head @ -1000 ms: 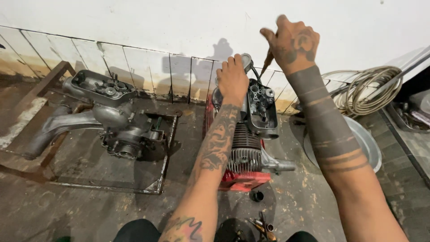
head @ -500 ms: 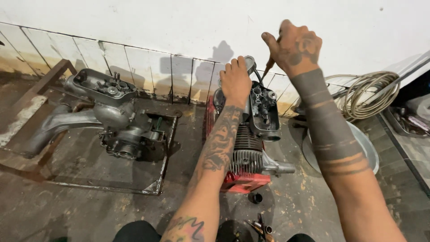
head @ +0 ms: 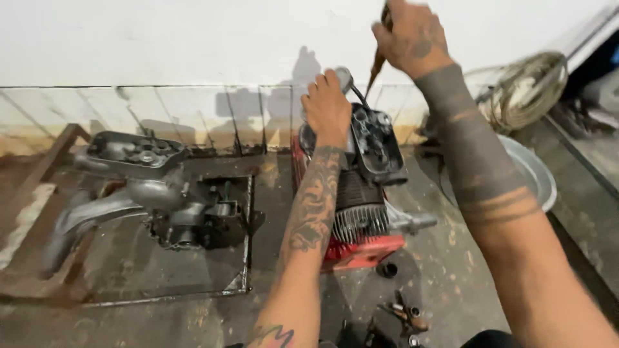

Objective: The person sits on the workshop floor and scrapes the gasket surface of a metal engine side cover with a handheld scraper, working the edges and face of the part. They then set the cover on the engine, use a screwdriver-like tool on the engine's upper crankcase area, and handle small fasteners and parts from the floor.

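A small engine point(head: 361, 187) with dark cooling fins and a red base stands upright on the concrete floor point(head: 451, 270), close to the foot of the white wall point(head: 193, 45). Its open top point(head: 377, 138) shows dark valve parts inside.

The left hand point(head: 327, 109) rests on the upper left side of the engine, fingers curled over its far top edge in a clenched grip, just beside a small round metal piece point(head: 343, 78) that sticks up there. The right hand point(head: 412, 38) is raised above the engine, its grip closed around the handle of a screwdriver point(head: 377, 64), whose shaft slants down to the engine's open top.

Left of the engine, a second grey engine casing point(head: 148, 187) with a curved pipe lies on a flat metal frame point(head: 245, 258) on the floor. Right of the engine sits a round metal basin point(head: 532, 174), with a coil of rope point(head: 522, 84) behind it near the wall. Small loose parts point(head: 403, 312) lie on the floor at the near edge.
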